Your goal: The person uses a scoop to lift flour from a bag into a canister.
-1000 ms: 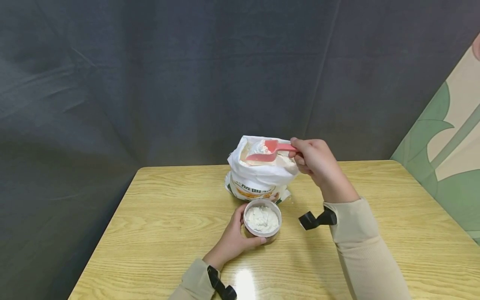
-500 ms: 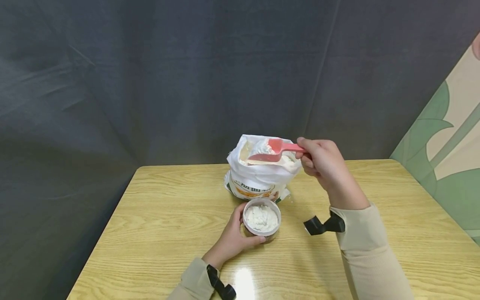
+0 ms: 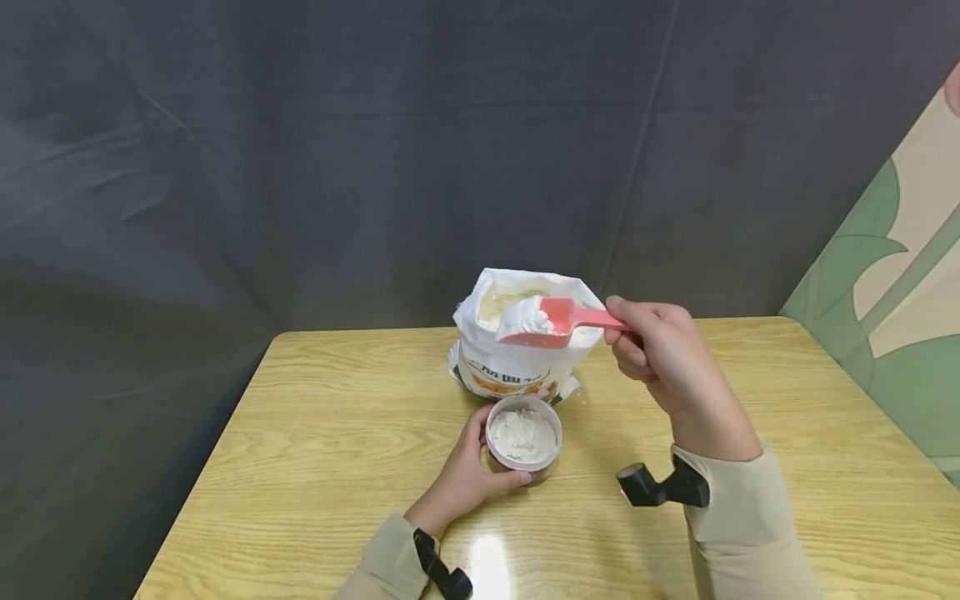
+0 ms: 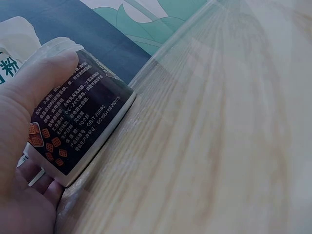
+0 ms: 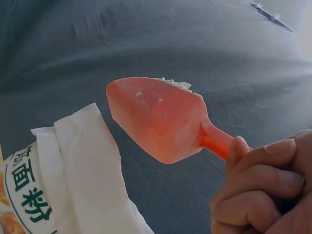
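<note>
Hold the pink scoop (image 3: 561, 317) level, clear of the flour bag (image 3: 510, 360), gripping its handle in the fingers of the right hand (image 3: 667, 358), and steady the labelled tub (image 4: 87, 112), nearer on the table (image 3: 345, 425), with the curled fingers of the left hand (image 3: 465, 479).

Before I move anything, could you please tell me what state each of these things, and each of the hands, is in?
Scoop: raised in the air, loaded with white powder
Bag: standing, mouth open, its inside partly hidden by the scoop
Tub: upright, uncovered, white powder inside
Left hand: curled around the tub
Right hand: gripping the scoop by its handle
</note>
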Available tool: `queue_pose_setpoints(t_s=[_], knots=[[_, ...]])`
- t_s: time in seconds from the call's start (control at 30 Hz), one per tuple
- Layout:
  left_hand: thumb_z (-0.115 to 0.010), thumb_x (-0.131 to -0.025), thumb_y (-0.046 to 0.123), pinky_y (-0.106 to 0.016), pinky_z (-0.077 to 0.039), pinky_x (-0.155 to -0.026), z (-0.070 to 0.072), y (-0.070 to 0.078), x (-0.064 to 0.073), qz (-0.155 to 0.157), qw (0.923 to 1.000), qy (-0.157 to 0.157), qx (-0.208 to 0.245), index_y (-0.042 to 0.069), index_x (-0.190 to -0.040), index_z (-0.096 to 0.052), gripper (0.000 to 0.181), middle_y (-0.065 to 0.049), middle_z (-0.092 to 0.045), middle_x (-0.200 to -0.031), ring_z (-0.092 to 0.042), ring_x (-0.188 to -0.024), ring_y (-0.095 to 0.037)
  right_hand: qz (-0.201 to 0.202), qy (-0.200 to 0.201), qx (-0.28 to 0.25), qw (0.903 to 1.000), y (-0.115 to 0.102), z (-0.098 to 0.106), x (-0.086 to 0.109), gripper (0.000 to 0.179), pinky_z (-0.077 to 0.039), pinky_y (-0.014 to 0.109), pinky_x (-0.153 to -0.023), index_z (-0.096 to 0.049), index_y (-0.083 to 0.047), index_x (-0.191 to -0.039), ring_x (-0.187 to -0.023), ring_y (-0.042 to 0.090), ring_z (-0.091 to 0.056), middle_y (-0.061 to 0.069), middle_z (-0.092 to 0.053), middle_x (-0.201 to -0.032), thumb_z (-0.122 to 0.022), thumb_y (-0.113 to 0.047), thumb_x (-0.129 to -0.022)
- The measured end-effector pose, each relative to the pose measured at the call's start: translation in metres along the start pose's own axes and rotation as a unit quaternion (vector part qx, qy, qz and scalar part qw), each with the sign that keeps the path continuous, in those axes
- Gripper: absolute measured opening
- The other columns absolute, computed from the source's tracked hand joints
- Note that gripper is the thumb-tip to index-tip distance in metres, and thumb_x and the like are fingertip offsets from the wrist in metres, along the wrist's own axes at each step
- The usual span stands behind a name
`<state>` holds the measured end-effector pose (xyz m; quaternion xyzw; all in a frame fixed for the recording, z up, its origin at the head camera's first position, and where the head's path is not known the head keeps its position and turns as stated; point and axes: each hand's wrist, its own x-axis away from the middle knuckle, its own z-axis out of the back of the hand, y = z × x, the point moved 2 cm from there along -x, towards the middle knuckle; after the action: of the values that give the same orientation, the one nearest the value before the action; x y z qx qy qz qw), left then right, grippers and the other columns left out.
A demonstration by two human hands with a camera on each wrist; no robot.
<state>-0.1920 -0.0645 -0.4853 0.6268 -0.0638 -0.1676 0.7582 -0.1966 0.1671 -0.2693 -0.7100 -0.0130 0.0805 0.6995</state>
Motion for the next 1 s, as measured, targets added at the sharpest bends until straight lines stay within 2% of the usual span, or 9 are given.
queue_pose_setpoints(t_s=[0.2,0.5,0.73,1.0], knots=[[-0.092,-0.075,0.023,-0.057,-0.025,-0.118,0.002,0.001,0.002,0.012,0.9999,0.000,0.006,0.016,-0.156,-0.028,0.103,-0.010,-0.035,-0.157,-0.036,-0.144,-0.031,0.010,-0.011,-0.015,0.9998,0.008,-0.001,0.010,0.047,-0.012,0.037,-0.046,-0.063,-0.010,-0.062,-0.045,0.017,-0.024,-0.003,-0.039,-0.049,-0.053,-0.023,-0.106],[-0.091,-0.075,0.020,-0.055,-0.027,-0.117,0.003,0.001,0.001,-0.006,1.0000,0.004,0.002,0.014,-0.155,-0.029,0.101,-0.009,-0.038,-0.156,-0.039,-0.142,-0.029,0.007,-0.045,-0.053,0.9976,0.030,-0.002,0.020,0.050,-0.008,0.035,-0.045,-0.062,-0.012,-0.060,-0.046,0.018,-0.017,-0.003,-0.034,-0.048,-0.046,-0.015,-0.107],[-0.092,-0.074,0.022,-0.054,-0.028,-0.117,0.002,0.001,-0.001,-0.010,0.9999,0.008,-0.008,0.015,-0.154,-0.031,0.101,-0.009,-0.040,-0.154,-0.040,-0.141,-0.028,0.013,-0.075,-0.085,0.9934,0.047,0.003,0.023,0.051,-0.005,0.036,-0.045,-0.064,-0.013,-0.062,-0.047,0.020,-0.015,0.000,-0.030,-0.050,-0.043,-0.013,-0.108],[-0.092,-0.074,0.023,-0.056,-0.025,-0.118,0.001,-0.002,-0.001,0.003,1.0000,-0.002,0.003,0.018,-0.155,-0.029,0.102,-0.009,-0.037,-0.156,-0.038,-0.143,-0.029,0.000,-0.107,-0.084,0.9907,0.061,0.011,0.021,0.049,-0.006,0.035,-0.046,-0.065,-0.014,-0.066,-0.048,0.020,-0.015,-0.003,-0.034,-0.051,-0.042,-0.013,-0.109]])
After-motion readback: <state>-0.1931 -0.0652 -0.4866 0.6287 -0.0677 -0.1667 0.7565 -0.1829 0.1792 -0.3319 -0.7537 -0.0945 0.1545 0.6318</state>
